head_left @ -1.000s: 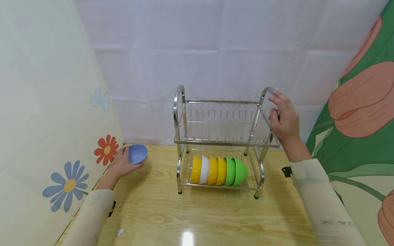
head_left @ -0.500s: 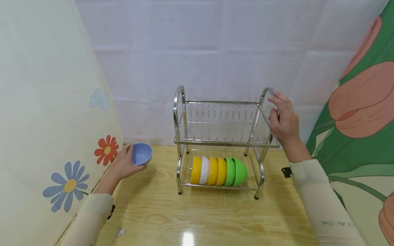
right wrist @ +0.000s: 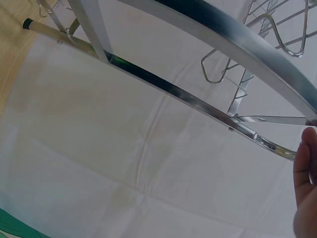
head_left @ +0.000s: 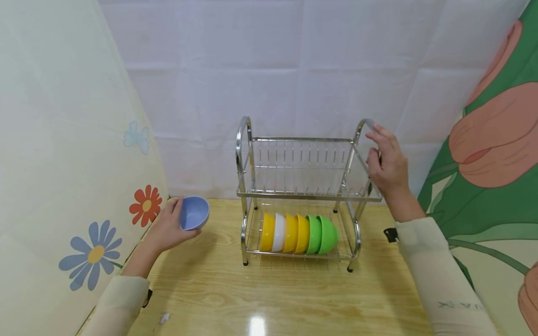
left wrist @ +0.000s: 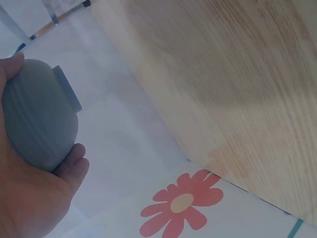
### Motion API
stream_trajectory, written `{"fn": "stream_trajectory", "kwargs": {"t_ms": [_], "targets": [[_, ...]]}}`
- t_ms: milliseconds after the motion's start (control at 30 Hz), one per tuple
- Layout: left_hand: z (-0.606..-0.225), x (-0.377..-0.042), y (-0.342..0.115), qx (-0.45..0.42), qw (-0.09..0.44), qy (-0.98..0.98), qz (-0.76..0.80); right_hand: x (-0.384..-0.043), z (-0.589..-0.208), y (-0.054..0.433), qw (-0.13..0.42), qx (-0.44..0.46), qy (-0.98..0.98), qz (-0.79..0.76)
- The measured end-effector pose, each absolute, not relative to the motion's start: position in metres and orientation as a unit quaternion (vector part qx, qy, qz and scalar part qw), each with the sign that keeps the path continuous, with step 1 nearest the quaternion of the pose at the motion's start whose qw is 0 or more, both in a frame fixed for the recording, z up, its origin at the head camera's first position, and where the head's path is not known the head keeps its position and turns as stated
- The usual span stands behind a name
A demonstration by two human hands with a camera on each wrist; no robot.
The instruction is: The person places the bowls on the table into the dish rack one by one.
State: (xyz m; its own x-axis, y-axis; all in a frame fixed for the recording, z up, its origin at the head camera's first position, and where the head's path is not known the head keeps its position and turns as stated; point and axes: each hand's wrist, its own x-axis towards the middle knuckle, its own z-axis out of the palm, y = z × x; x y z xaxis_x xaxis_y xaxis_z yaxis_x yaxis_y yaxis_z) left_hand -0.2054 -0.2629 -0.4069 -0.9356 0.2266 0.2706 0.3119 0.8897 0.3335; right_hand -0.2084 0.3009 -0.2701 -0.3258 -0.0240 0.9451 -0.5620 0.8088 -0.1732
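At the left of the head view, my left hand [head_left: 168,227] grips a blue bowl [head_left: 194,213] by its side, thumb and fingers spread around it. The bowl is tilted and held above the table; the left wrist view shows its rounded outside and foot ring. My right hand [head_left: 388,163] holds the upper right side frame of a two-tier metal dish rack [head_left: 308,197]. In the right wrist view only a few fingers [right wrist: 303,171] show beside the rack's bent tube. On the lower tier stand yellow bowls [head_left: 302,233], a white bowl [head_left: 279,232] and green bowls [head_left: 329,234], on edge in a row.
The wooden table [head_left: 235,298] runs up to a white cloth backdrop [head_left: 201,93]. A flower-printed panel [head_left: 84,163] borders the left side, and a tulip-printed panel [head_left: 496,140] the right. A small whitish mark [head_left: 165,318] lies near the front left.
My left hand has brought the blue bowl slightly right, away from the left panel, and its opening has turned a little. The right hand and the bowls in the rack look unchanged.
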Motion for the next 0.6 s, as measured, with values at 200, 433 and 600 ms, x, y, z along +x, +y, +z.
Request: {"fn": "stream_trajectory", "kwargs": {"t_ms": [200,433,600], "targets": [[-0.400,-0.198,-0.258,-0.152,0.111,-0.963,-0.195,-0.208,-0.270,0.301,0.551,0.189,-0.775,0.245],[-0.391,-0.187,-0.248,-0.154,0.093,-0.961,-0.208,-0.208,-0.270,0.301,0.551,0.188,-0.774,0.249],[-0.386,-0.180,-0.240,-0.161,0.090,-0.960,-0.211,-0.208,-0.270,0.300,0.551,0.190,-0.774,0.247]]}}
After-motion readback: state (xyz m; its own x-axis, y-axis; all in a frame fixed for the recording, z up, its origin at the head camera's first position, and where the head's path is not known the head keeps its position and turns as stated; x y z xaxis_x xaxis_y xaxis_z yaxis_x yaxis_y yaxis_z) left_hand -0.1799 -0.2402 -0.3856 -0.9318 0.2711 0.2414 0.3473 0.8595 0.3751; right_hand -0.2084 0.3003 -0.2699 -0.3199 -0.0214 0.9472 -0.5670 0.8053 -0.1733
